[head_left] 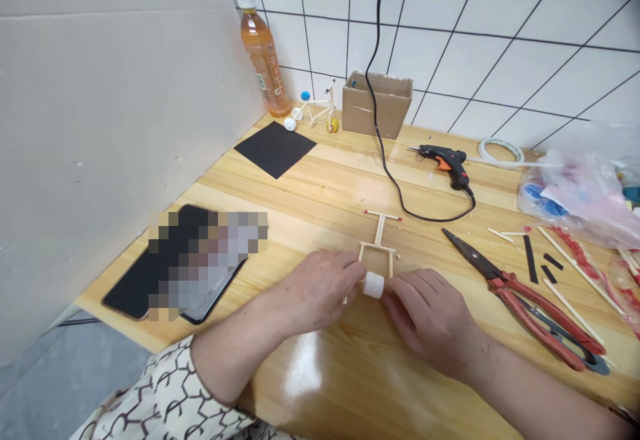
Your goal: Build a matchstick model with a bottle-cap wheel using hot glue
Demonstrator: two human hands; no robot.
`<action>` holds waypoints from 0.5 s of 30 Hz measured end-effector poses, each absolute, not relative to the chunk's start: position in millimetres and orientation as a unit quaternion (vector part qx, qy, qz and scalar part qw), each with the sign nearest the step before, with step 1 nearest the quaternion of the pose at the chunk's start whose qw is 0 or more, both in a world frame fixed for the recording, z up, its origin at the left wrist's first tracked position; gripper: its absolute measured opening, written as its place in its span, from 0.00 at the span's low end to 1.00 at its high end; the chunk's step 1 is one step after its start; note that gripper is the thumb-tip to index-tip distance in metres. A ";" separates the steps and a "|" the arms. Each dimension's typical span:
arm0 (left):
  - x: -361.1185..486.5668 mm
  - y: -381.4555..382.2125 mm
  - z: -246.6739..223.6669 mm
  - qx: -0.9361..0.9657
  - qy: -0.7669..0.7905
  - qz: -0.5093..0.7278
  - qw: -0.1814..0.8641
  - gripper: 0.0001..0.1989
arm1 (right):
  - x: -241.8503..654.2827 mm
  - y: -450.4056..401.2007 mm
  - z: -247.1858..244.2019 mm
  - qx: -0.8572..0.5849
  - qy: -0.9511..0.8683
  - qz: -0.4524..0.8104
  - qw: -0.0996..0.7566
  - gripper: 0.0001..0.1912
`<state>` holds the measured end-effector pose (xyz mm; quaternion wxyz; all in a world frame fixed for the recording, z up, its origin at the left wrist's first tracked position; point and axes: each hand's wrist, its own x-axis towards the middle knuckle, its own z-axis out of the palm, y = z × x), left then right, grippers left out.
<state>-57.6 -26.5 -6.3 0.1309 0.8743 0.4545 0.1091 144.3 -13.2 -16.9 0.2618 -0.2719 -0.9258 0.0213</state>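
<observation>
Currently the stick frame [379,230] is on the tabletop [320,213], its T-shaped end pointing away. The left hand [327,288] has its grip closed on the frame's left leg. The right hand [436,313] bends its fingers at the frame's right leg, but I cannot tell whether that grip is closed. A white cap [373,285] sits between the frame's legs, just beside the fingers of both hands. Pliers [501,280] lie right of the frame, and a phone [133,287] lies well to its left. Beyond the frame is a glue gun [453,163].
</observation>
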 end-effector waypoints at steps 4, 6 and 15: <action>-58.0 -26.8 -6.2 0.874 0.456 0.105 0.132 0.06 | 145.5 -13.0 -18.4 -0.272 -0.927 0.018 0.257 0.05; -57.9 -26.7 -6.2 0.875 0.454 0.100 0.134 0.06 | 146.0 -13.0 -19.5 -0.271 -0.928 0.018 0.254 0.06; -60.9 -25.8 2.4 0.818 0.480 0.172 0.268 0.09 | 148.5 -10.6 -14.8 -0.276 -0.925 0.028 0.261 0.05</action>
